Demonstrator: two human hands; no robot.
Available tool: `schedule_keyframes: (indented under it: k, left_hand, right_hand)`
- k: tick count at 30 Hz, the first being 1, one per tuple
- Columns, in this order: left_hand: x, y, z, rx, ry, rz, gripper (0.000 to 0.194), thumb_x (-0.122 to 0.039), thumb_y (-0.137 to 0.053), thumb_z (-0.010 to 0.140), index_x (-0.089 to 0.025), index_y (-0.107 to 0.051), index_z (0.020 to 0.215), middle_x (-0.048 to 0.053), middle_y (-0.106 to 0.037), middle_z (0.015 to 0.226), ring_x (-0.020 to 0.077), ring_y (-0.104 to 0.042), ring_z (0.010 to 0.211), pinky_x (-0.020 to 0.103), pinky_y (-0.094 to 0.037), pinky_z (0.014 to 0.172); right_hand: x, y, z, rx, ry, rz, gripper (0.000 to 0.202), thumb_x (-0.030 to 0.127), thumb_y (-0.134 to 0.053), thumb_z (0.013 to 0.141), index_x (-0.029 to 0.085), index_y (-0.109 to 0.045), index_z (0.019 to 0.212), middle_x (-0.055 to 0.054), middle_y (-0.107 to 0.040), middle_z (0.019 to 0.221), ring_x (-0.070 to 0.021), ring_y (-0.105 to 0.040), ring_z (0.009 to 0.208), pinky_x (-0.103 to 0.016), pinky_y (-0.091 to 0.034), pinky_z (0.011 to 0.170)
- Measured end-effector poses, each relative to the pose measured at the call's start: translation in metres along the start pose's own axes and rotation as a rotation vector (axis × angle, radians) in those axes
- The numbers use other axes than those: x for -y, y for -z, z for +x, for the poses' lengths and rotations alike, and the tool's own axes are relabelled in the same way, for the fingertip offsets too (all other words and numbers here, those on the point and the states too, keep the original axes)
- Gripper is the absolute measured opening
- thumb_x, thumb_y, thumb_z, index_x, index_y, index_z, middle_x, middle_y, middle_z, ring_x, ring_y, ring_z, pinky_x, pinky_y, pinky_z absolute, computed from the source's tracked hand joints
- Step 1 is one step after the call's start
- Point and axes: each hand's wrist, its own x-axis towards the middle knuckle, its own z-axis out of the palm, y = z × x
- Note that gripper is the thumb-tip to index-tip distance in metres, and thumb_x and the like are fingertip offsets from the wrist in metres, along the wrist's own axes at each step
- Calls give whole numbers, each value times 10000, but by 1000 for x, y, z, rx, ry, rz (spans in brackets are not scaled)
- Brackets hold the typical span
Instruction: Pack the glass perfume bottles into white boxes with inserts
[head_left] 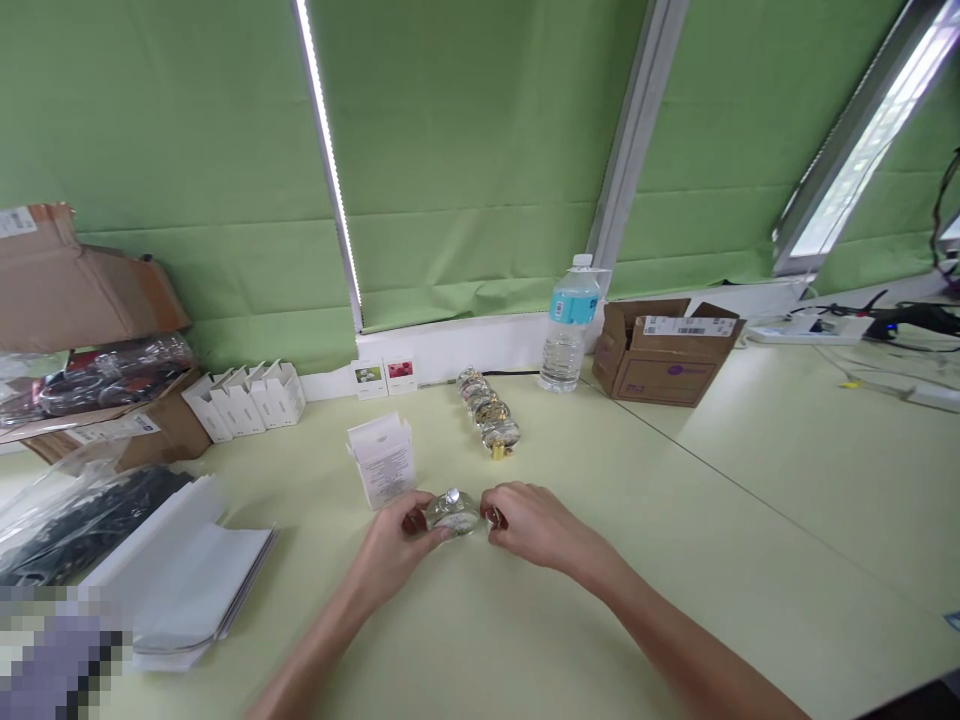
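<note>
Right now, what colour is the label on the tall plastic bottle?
The label is blue; head view.

right fingers (501,496) part-hiding item (493,517), upper carton (112,290) cropped

1. Front middle of the surface (465,640): a small bottle (459,522) in the left hand (394,545); just right of it, a small piece (493,518) in the right hand (531,522).
2. Behind the left hand: an upright carton (386,465).
3. Behind the small bottle: a row of bottles (491,410) running toward the wall.
4. Right of that row: a water bottle (568,335), then a box (667,360).
5. Left: papers (195,575), with the row of cartons (244,402) behind them.
</note>
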Motion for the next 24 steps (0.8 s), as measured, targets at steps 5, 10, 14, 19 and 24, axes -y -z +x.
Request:
schedule_keyframes:
  k: [5,10,14,19,24]
  left_hand:
    - [-1,2,0,72,27,25,328,-457,-627,781,-199,-626,983,1,-597,788,132,-512,703,238,-389,635]
    - [-5,2,0,66,25,33,306,-453,-642,767,-196,-626,933,-15,-552,735,118,-467,661,230,-364,601]
    - [-1,2,1,51,16,38,311,-449,-653,751,-188,-635,920,-17,-525,699,116,-441,636,232,-344,577]
    - [0,2,1,40,9,30,316,-443,-663,729,-182,-644,906,-13,-527,685,119,-444,626,233,-351,566]
    - [-5,3,-1,32,29,47,343,-478,-639,747,-188,-647,930,1,-563,713,138,-489,663,246,-393,610]
  right_hand:
    - [7,16,-6,-105,7,138,244,366,-591,784,211,-645,965,-50,-664,927,-215,-588,866,-280,-371,651]
    - [27,24,-7,-281,105,324,318,383,-530,870,255,-596,1154,-33,-645,1053,-180,-579,913,-286,-430,748]
    - [38,15,1,-354,194,312,237,320,-540,882,247,-634,1087,-25,-652,962,-173,-580,883,-273,-441,714]
    - [39,13,4,-423,241,318,194,272,-481,919,220,-666,948,-24,-648,893,-149,-578,816,-268,-437,722]
    - [11,31,-5,-371,100,241,227,242,-448,912,221,-671,948,-39,-651,940,-162,-586,831,-277,-416,727]
